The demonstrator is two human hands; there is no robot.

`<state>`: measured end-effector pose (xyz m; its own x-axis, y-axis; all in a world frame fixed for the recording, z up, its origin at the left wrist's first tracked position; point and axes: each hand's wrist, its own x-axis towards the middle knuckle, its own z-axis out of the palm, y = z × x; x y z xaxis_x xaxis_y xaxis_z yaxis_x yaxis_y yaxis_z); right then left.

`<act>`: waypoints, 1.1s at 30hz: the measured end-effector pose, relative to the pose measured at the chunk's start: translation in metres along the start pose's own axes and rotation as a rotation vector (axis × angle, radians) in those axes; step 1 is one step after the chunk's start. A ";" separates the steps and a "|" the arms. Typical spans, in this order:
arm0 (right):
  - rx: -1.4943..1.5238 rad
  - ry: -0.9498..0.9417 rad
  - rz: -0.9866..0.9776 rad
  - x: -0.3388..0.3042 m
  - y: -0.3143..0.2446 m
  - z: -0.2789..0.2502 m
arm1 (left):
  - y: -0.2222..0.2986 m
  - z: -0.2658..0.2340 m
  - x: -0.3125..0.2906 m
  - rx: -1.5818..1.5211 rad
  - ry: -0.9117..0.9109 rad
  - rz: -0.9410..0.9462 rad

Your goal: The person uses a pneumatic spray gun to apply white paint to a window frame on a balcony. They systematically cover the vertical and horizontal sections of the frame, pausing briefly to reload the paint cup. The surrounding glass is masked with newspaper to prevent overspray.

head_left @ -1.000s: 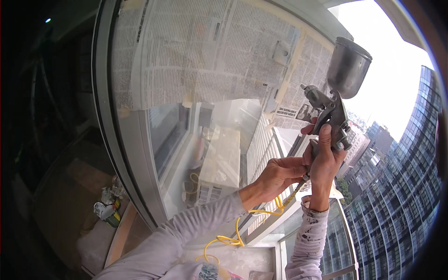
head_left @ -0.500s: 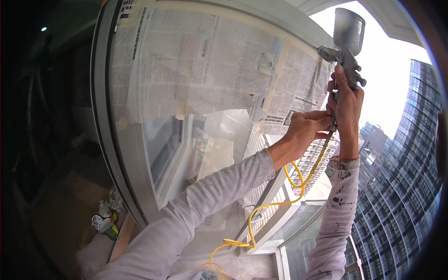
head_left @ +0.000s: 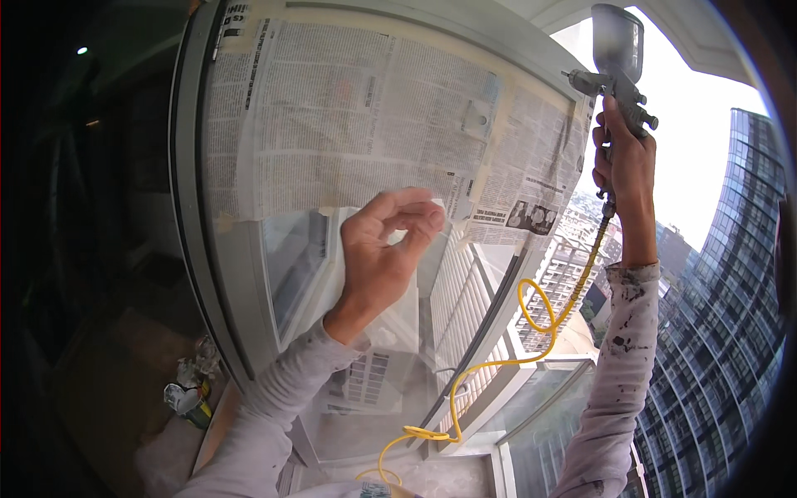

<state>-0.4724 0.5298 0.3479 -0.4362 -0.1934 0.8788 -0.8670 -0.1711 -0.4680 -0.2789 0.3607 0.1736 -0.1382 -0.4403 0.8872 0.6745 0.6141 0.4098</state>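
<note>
My right hand (head_left: 627, 153) is closed around the grip of a spray gun (head_left: 618, 95), raised at the upper right beside the window frame. A metal cup (head_left: 618, 40) tops the gun, and its nozzle points left. From the bottom of its grip hangs a yellow air hose (head_left: 552, 328), looping down below. Away from the gun, my left hand (head_left: 386, 249) is in the air in front of the glass, loosely curled, a gap showing between thumb and fingers. Nothing shows in it. Behind it, taped newspaper sheets (head_left: 332, 116) cover the upper part of the window.
A grey window frame (head_left: 195, 166) bounds the newspaper on the left. Lower down is bare glass (head_left: 357, 423). Outside at right stands a tall glass building (head_left: 714, 332). A yellow-and-silver crumpled item (head_left: 191, 398) lies at the lower left, near a dark interior.
My left hand has let go of the hose connection under the spray gun and moved left and down. My right hand keeps hold of the gun, shifted slightly right.
</note>
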 end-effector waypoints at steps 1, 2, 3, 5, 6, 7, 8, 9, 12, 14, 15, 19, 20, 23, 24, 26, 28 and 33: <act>-0.046 0.004 -0.069 -0.002 -0.004 0.002 | -0.003 -0.027 -0.001 0.025 0.078 0.111; 0.005 -0.018 -0.062 -0.003 -0.011 0.010 | 0.004 -0.054 0.000 0.169 0.177 0.182; 0.046 -0.034 -0.058 -0.006 -0.024 0.014 | 0.003 -0.085 0.003 0.259 0.222 0.292; 0.258 -0.089 0.016 -0.007 -0.043 0.023 | 0.017 -0.133 0.009 0.475 0.415 0.382; 0.257 -0.106 -0.008 -0.006 -0.048 0.027 | 0.023 -0.158 0.013 0.618 0.466 0.461; 0.267 -0.132 -0.032 -0.006 -0.053 0.035 | 0.032 -0.180 0.016 0.775 0.522 0.540; 0.273 -0.156 -0.056 -0.005 -0.058 0.043 | 0.040 -0.194 0.020 0.911 0.540 0.612; 0.267 -0.182 -0.094 -0.004 -0.063 0.053 | 0.048 -0.207 0.024 1.053 0.556 0.681; 0.293 -0.253 -0.119 -0.006 -0.083 0.075 | 0.048 -0.243 0.030 1.361 0.543 0.642; 0.332 -0.300 -0.138 -0.007 -0.096 0.090 | 0.038 -0.243 0.033 1.475 0.554 0.575; 0.351 -0.317 -0.149 -0.008 -0.102 0.094 | 0.034 -0.244 0.032 1.475 0.533 0.530; 0.387 -0.388 -0.221 -0.011 -0.125 0.123 | 0.020 -0.248 0.032 1.457 0.476 0.420; 0.391 -0.391 -0.244 -0.016 -0.131 0.129 | 0.014 -0.246 0.033 1.443 0.463 0.407; 0.399 -0.377 -0.281 -0.028 -0.139 0.138 | -0.001 -0.237 0.032 1.425 0.434 0.354; 0.402 -0.360 -0.270 -0.033 -0.134 0.144 | -0.005 -0.236 0.031 1.432 0.422 0.357; 0.390 -0.334 -0.270 -0.044 -0.117 0.162 | -0.012 -0.239 0.029 1.459 0.400 0.361; 0.320 -0.282 -0.292 -0.054 -0.089 0.170 | -0.019 -0.230 0.029 1.408 0.392 0.353; 0.366 -0.056 -0.306 -0.081 -0.045 0.182 | -0.028 -0.228 0.031 1.382 0.364 0.422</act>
<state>-0.3543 0.3771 0.2810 -0.1518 -0.1313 0.9797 -0.8073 -0.5554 -0.1995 -0.1369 0.1806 0.1413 0.2121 -0.0835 0.9737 -0.6147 0.7632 0.1993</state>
